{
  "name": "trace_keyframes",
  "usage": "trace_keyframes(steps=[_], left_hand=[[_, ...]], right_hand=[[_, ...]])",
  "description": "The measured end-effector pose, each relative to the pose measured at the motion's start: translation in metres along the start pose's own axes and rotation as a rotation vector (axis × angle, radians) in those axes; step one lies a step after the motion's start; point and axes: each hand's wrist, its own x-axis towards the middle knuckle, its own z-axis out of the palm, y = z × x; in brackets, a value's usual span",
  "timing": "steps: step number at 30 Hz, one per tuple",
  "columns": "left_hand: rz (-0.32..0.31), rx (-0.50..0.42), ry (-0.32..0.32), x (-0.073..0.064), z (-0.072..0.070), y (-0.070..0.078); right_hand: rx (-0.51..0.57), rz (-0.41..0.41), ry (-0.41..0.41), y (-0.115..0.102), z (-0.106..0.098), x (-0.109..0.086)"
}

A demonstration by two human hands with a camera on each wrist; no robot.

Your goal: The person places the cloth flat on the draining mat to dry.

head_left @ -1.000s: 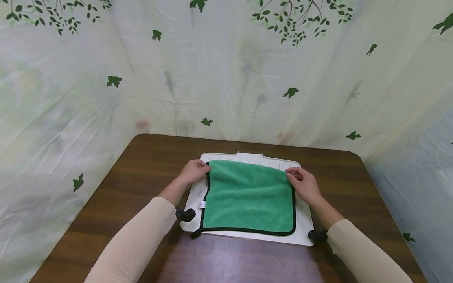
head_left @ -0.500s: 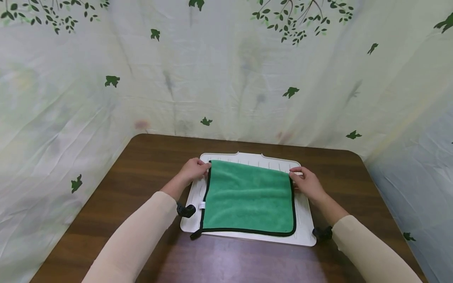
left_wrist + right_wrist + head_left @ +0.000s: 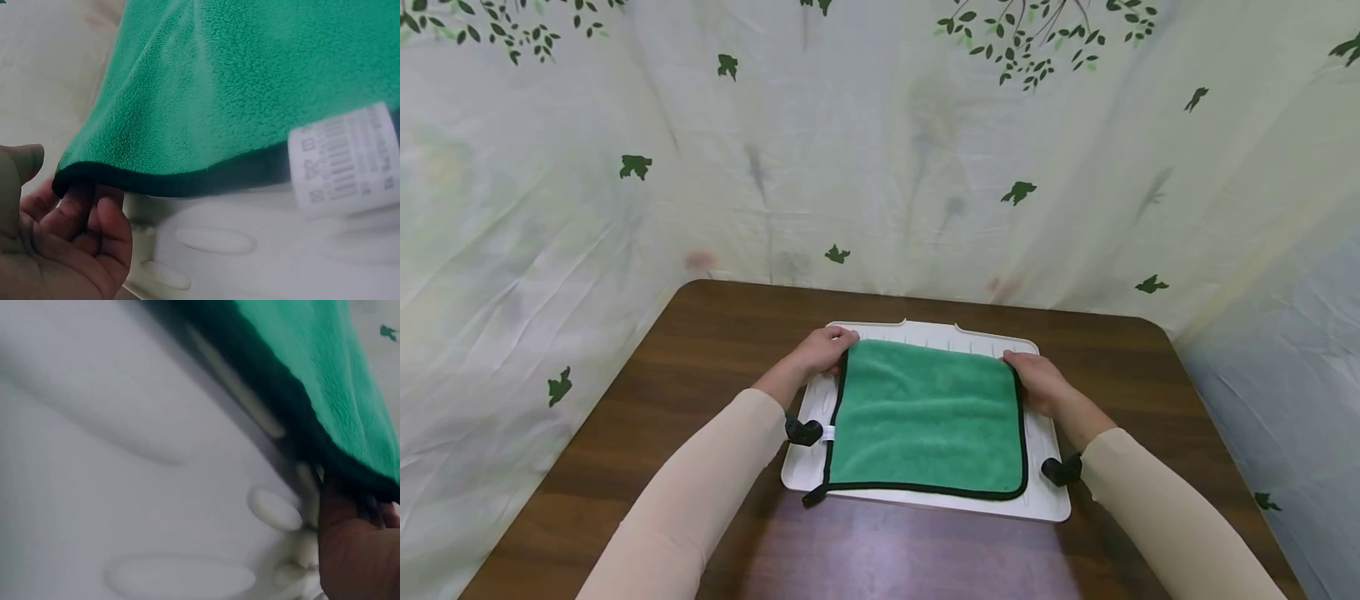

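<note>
A green plush towel (image 3: pixel 928 421) with black binding lies spread over a white plastic tray (image 3: pixel 1047 496). My left hand (image 3: pixel 826 350) holds the towel's far left corner; in the left wrist view its fingers (image 3: pixel 69 209) curl under the dark edge, the thumb standing apart. At the far right corner, my right hand (image 3: pixel 1036 382) grips the towel, and the right wrist view shows that edge lifted off the tray, the fingertips partly hidden beneath it. A white printed label (image 3: pixel 344 162) sticks out from the left edge. The near edge lies flat, with a black loop (image 3: pixel 815 497) at its left corner.
The tray stands on a brown wooden table (image 3: pixel 737 333) and shows raised ovals (image 3: pixel 275 508) on its surface. A pale curtain (image 3: pixel 880 167) with leaf and bird prints hangs behind and along both sides. Black wrist cameras (image 3: pixel 803 431) sit close over the tray's sides.
My left hand has shifted slightly right and away from me. My right hand first slid outward, then came back inward over the far right corner, which it now grips. The tray stays put.
</note>
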Motion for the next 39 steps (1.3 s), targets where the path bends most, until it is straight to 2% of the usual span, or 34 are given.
trace_keyframes(steps=[2,7,13,16,19,21,23,28,31,34,39], left_hand=[[0.0,-0.008,0.017,0.0,0.0,0.001],[0.055,-0.042,0.065,0.0,-0.001,0.002],[0.111,-0.063,0.07,-0.002,-0.003,0.001],[0.125,-0.052,0.075,-0.004,-0.005,0.002],[0.115,-0.02,0.08,-0.004,-0.005,0.002],[0.101,-0.009,0.08,-0.003,-0.005,0.001],[0.082,-0.012,0.077,-0.001,-0.003,0.001],[0.004,-0.083,0.078,0.004,0.001,0.002],[-0.056,-0.146,0.064,0.007,0.003,0.002],[-0.095,-0.193,0.037,0.009,0.004,0.0],[-0.099,-0.215,-0.002,0.011,0.004,-0.003]], right_hand=[[-0.074,-0.05,0.077,0.0,0.002,0.0],[-0.303,-0.213,0.223,-0.001,0.003,-0.005],[-0.425,-0.359,0.283,0.0,0.001,-0.01],[-0.458,-0.388,0.296,0.001,0.0,-0.009],[-0.482,-0.371,0.277,0.002,-0.003,-0.007],[-0.462,-0.331,0.251,0.001,-0.006,-0.005],[-0.395,-0.274,0.217,-0.001,-0.009,-0.003],[-0.124,-0.129,0.146,-0.009,-0.016,0.004],[-0.011,-0.071,0.127,-0.014,-0.019,0.008],[0.044,-0.037,0.106,-0.016,-0.021,0.011],[0.051,-0.019,0.018,-0.016,-0.017,0.016]])
